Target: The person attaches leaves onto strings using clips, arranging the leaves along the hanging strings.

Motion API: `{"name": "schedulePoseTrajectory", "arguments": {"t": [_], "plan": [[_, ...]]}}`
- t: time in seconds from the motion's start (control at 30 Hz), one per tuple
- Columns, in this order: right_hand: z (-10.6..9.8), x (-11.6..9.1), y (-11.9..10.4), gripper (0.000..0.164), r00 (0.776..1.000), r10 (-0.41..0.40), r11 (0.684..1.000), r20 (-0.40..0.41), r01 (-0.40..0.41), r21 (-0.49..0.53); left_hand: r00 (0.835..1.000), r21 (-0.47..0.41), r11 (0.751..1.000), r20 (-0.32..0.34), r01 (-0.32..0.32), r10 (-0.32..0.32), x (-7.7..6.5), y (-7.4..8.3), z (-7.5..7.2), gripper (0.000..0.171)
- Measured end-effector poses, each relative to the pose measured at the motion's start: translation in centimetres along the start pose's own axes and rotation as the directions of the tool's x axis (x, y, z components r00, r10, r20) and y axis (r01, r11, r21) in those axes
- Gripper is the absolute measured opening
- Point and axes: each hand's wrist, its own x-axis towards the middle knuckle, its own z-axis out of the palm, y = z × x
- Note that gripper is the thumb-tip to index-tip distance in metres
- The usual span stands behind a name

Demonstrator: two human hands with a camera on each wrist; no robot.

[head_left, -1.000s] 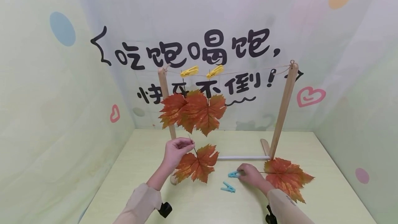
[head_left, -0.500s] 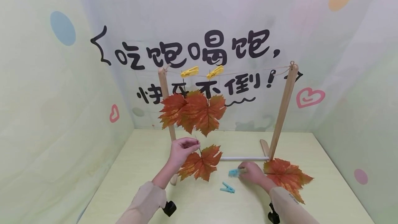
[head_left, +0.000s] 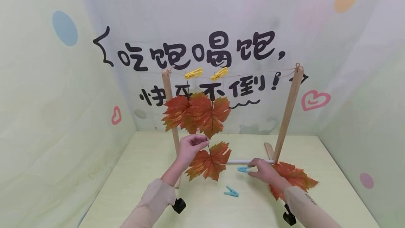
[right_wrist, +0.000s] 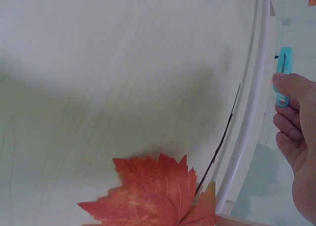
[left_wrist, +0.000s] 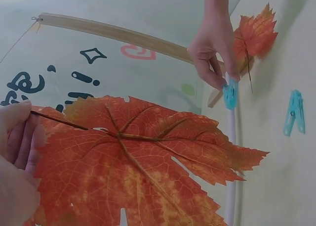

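Note:
My left hand (head_left: 191, 147) pinches the thin dark stem of an orange-red artificial leaf (head_left: 211, 161), which hangs below the fingertips; the left wrist view shows the leaf (left_wrist: 133, 152) close up. Between thumb and fingers, my right hand (head_left: 265, 171) pinches a blue clothespin (right_wrist: 283, 77), held above the table. A second blue clothespin (head_left: 231, 191) lies on the table between the hands. Two more leaves (head_left: 209, 113) hang from the string by yellow clothespins (head_left: 193, 73). Another leaf (head_left: 295, 177) lies on the table at the right, partly behind my right forearm.
A wooden post (head_left: 288, 115) stands at the right and another post (head_left: 168, 87) at the left, with a thin string (head_left: 253, 73) tied between their tops. A white rod (head_left: 246, 162) runs low between them. The patterned backdrop (head_left: 202, 6) rises behind the table (head_left: 202, 207).
My right hand has lifted the blue clothespin off the table and moved slightly up and right. The left hand has moved right and up with its leaf.

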Motion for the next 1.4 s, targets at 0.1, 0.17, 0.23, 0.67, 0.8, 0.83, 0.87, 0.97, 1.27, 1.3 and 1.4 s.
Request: {"name": "schedulePoseTrajectory", "arguments": {"t": [0.1,0.17,0.23,0.67,0.8,0.83,0.87,0.97,1.27,1.3,1.4], "plan": [[-0.8,-0.4,-0.1,0.022,1.0,0.018,1.0,0.023,-0.018,-0.005,1.0,-0.018,1.0,0.014,0.005,-0.005,0.2,0.3,0.3,0.02],[-1.4,-0.7,-0.1,0.023,0.999,0.037,0.999,0.032,-0.037,0.0,1.0,-0.022,1.0,0.016,0.008,-0.007,0.4,0.6,0.6,0.02],[-2.2,-0.9,-0.2,0.023,0.998,0.051,0.999,0.031,-0.052,0.009,1.0,-0.017,1.0,0.013,0.005,-0.005,0.3,1.3,0.8,0.018],[-8.3,-1.2,-1.3,0.02,0.996,0.092,0.995,-0.001,-0.092,-0.031,0.999,0.006,1.0,0.05,0.007,-0.007,1.1,3.2,2.3,0.021],[-10.4,-1.0,-1.7,0.023,0.992,0.123,0.992,0.002,-0.122,-0.044,0.998,-0.005,1.0,0.057,0.001,-0.001,2.3,2.0,2.7,0.023],[-10.8,-0.9,-1.7,0.024,0.994,0.11,0.993,0.001,-0.11,-0.046,0.998,0.0,1.0,0.056,-0.001,0.001,2.5,1.9,2.8,0.023],[-11.3,-0.8,-1.8,0.025,0.995,0.101,0.994,-0.003,-0.101,-0.046,0.998,-0.001,1.0,0.056,-0.006,0.006,2.7,1.8,3.0,0.024],[-12.5,-0.6,-2.0,0.026,0.998,0.058,0.996,-0.025,-0.059,-0.071,0.998,0.013,1.0,0.056,-0.023,0.022,3.3,1.9,3.6,0.022],[-16.1,0.7,-3.3,0.021,0.989,-0.107,0.987,-0.105,0.093,-0.135,0.995,0.086,0.994,0.087,-0.062,0.054,4.9,3.2,5.0,0.018],[-16.5,0.9,-3.5,0.02,0.985,-0.129,0.984,-0.117,0.113,-0.139,0.995,0.092,0.994,0.087,-0.06,0.052,5.1,3.4,5.1,0.019],[-17.7,1.4,-4.2,0.02,0.976,-0.169,0.977,-0.141,0.147,-0.153,0.995,0.095,0.994,0.087,-0.051,0.042,5.6,3.9,5.6,0.021]]}}
